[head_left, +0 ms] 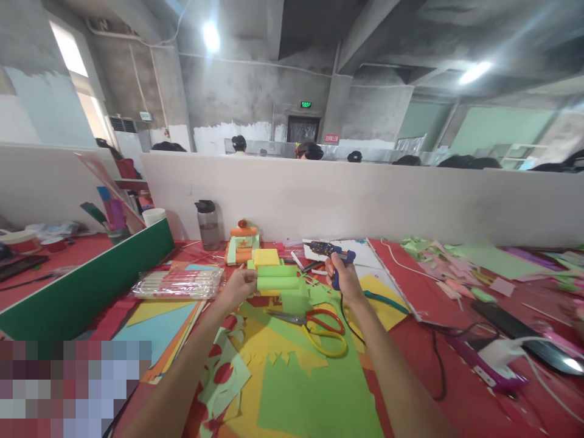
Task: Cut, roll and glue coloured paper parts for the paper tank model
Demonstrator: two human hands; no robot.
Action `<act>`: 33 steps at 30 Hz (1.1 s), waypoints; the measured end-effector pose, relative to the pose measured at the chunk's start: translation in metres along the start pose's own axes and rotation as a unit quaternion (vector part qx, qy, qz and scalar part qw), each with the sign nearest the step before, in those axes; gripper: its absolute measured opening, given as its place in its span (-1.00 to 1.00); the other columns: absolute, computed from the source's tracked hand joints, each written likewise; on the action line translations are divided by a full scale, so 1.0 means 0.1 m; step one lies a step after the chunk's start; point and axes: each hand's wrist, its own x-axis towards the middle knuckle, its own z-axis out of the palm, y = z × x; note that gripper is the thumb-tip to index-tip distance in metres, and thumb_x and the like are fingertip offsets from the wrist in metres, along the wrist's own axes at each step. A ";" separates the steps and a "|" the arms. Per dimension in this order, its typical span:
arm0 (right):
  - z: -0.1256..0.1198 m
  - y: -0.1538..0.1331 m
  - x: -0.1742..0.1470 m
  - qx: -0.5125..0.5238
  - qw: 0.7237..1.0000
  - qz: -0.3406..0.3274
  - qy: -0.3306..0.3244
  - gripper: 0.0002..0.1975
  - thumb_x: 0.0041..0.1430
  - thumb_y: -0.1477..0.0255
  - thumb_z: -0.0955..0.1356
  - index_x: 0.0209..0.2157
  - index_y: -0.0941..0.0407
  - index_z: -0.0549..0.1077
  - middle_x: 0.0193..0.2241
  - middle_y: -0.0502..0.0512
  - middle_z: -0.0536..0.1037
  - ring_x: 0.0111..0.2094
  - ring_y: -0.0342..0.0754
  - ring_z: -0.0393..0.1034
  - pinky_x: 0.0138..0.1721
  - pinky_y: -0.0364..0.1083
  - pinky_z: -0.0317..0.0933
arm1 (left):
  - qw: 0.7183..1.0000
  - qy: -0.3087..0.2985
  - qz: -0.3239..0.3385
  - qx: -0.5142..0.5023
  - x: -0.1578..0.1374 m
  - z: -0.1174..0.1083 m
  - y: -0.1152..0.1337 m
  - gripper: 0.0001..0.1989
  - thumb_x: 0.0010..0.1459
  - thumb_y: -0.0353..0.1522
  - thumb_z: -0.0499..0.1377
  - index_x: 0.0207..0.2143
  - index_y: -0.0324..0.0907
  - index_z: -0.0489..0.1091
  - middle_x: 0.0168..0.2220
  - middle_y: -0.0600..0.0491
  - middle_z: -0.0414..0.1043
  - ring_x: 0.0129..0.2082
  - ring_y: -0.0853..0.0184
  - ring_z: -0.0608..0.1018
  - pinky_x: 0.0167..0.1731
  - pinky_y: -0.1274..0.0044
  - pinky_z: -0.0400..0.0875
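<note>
My right hand [342, 277] is wrapped around the handle of a blue hot glue gun [332, 249], whose nozzle points left. My left hand [241, 285] pinches the left end of a green and yellow paper model [278, 281] with rolled green tubes and a yellow block on top. Just behind it stands an orange and light green paper model [243, 244]. Scissors [308, 319] with one red and one yellow handle lie half open between my arms, on green paper [314, 389] and yellow sheets. The fingertips of my left hand are partly hidden.
A packet of sticks [177, 283] and coloured paper sheets [157, 331] lie left, beside a green divider [91, 274]. A water bottle [207, 225] stands by the white partition [319, 194]. On the right are paper scraps [424, 255], a purple power strip [488, 365] and cables.
</note>
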 end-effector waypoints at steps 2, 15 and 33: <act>0.00 0.02 0.00 0.008 1.000 0.009 0.009 -0.55 0.10 0.02 0.43 -0.53 0.10 0.34 -0.63 -0.08 0.32 -0.67 -0.22 0.16 -0.72 -0.22 0.13 | 1.000 0.001 0.000 0.003 0.00 0.00 0.00 -0.69 -0.05 -0.24 0.32 -0.27 -0.26 0.57 -0.44 0.03 0.56 -0.50 0.36 0.52 -0.47 0.60 0.37; -0.01 0.04 0.01 0.004 1.000 0.001 0.027 -0.59 0.09 0.01 0.42 -0.45 0.10 0.42 -0.61 -0.04 0.38 -0.66 -0.19 0.17 -0.72 -0.21 0.17 | 1.000 -0.009 0.009 0.006 0.01 0.00 0.01 -0.71 -0.04 -0.25 0.30 -0.28 -0.25 0.58 -0.44 0.04 0.57 -0.54 0.40 0.48 -0.52 0.62 0.30; 0.00 0.00 -0.01 0.007 1.000 -0.013 0.011 -0.56 0.13 0.03 0.41 -0.52 0.11 0.36 -0.61 -0.07 0.32 -0.68 -0.24 0.15 -0.72 -0.23 0.13 | 1.000 -0.003 0.008 0.008 0.00 0.01 0.04 -0.73 -0.07 -0.25 0.29 -0.33 -0.25 0.57 -0.47 0.04 0.56 -0.55 0.38 0.48 -0.51 0.61 0.30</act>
